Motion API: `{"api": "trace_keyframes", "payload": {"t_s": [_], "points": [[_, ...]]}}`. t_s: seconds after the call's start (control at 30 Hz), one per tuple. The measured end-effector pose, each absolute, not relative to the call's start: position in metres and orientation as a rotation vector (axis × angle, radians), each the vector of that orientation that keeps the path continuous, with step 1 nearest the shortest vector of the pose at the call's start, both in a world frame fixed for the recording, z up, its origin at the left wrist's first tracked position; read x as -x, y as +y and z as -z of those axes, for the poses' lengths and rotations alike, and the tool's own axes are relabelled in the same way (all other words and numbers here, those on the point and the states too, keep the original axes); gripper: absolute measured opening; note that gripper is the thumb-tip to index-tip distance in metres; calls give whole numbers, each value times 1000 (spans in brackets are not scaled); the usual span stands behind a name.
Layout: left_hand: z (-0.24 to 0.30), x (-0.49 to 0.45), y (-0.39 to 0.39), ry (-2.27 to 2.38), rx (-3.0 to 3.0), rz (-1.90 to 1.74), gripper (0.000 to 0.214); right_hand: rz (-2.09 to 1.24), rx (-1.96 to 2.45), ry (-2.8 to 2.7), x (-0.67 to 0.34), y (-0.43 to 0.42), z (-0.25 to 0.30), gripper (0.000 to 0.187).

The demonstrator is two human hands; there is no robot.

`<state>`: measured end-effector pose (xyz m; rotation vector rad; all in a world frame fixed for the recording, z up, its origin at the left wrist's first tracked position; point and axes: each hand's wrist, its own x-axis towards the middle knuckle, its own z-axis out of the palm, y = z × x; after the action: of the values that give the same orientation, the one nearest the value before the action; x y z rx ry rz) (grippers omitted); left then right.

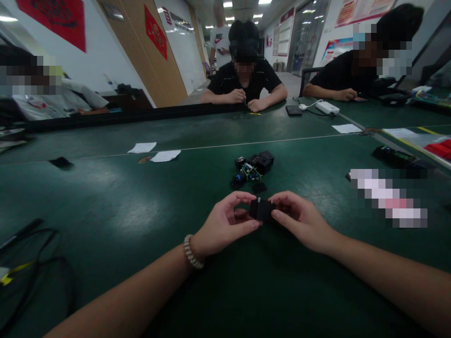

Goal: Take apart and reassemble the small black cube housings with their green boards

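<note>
- At the near side of a green worktop (141, 253), a small black block (261, 211) sits between a person's left hand (225, 220) and right hand (306, 220), thumbs and fingers pinched around opposite ends; whether it touches the surface below, I cannot tell.
- A slip looks the likeliest mishap: the hold seems to depend on fingertips, and an uneven squeeze or twist could send the block skidding free.
- Just beyond, a circuit board (251, 173) lies among black casings (265, 162), near a flat black piece (259, 188); a dropped block or stray knuckle might scatter these small parts.
- Dark and box-shaped, the block shows straight edges and a plain near side; at its top, a bright, metal-looking tab (259, 200) could, I judge, bend if pushed sideways.
- Fingers cover part of the right end, leaving its shape there uncertain.
</note>
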<state>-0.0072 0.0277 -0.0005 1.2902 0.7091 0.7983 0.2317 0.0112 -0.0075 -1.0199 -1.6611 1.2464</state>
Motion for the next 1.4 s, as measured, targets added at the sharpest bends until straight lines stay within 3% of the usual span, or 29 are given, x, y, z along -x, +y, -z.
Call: {"api": "trace_keyframes", "payload": {"t_s": [0.6,0.8,1.13,1.4], "points": [[-1,4,27,813,-1375,-852,47,-1209,967,-1580,-231,13,10,19],[2,2,29,896,-1375,-893,37,-1195,938,-1554,-232,13,11,17],[1,3,30,894,-1353,-879,36,-949,941,-1723,-229,10,14,20],[-1,2,27,929,-1312,-836,56,-943,926,-1806,-229,7,12,18]]}}
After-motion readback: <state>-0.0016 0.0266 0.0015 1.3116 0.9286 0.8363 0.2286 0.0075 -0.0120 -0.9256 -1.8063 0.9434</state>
